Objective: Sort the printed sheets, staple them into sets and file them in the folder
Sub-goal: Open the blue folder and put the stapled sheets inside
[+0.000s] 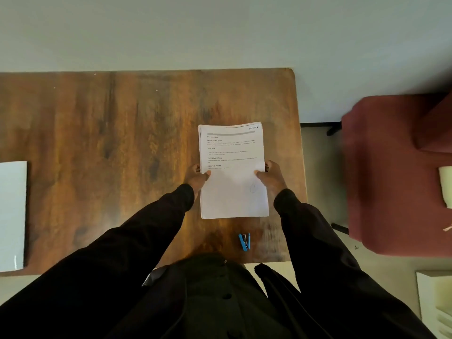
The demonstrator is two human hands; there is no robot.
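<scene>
A stack of printed sheets [233, 172] is held over the right part of the wooden table [122, 143], printed side up, with text on its upper half. My left hand [197, 176] grips its left edge, thumb on top. My right hand [270, 176] grips the right edge the same way. A small blue stapler [244, 241] lies on the table just below the stack, near the front edge. A pale folder [12, 214] lies flat at the table's far left edge, partly cut off by the frame.
A dark red armchair [396, 179] stands to the right of the table, with a gap of floor between. A pale object [445, 187] rests on its right side. Something white [435, 302] sits at the lower right corner. A wall runs behind the table.
</scene>
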